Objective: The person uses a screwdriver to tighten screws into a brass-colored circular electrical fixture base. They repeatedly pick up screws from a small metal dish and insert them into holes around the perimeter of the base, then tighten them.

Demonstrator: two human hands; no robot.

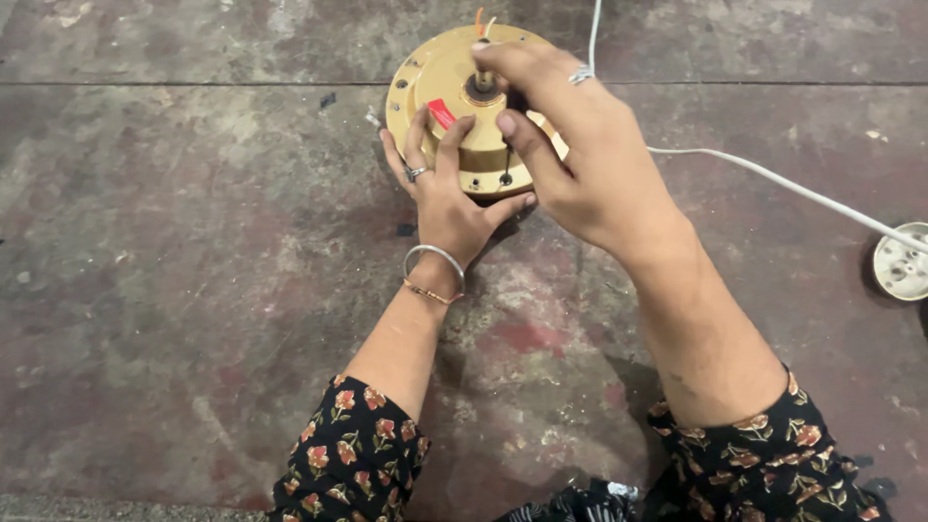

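- The concrete floor [174, 290] fills the view, grey with worn reddish patches and a seam line running across near the top.
- The left hand [447, 198] rests palm-down against the near side of a gold-coloured ceiling fan motor [449, 82], its fingers spread upward over the round housing and the thumb hooked under the lower edge, steadying it rather than closing around it (a ring sits on one finger, and a silver bangle [435, 259] with a thin thread band circles the wrist).
- The fan motor lies flat on the floor at top centre, a small red sticker [441, 112] on its face and a short shaft [482, 81] standing up from the middle.
- The right hand [580, 145] comes over the motor from the right, fingers curled down around the shaft with the thumb pointing toward the housing; it wears a ring too.
- A white cable [764, 174] runs from behind the right hand across the floor to the right.
- A round white fitting [902, 263] lies at the right edge, well apart from the motor.
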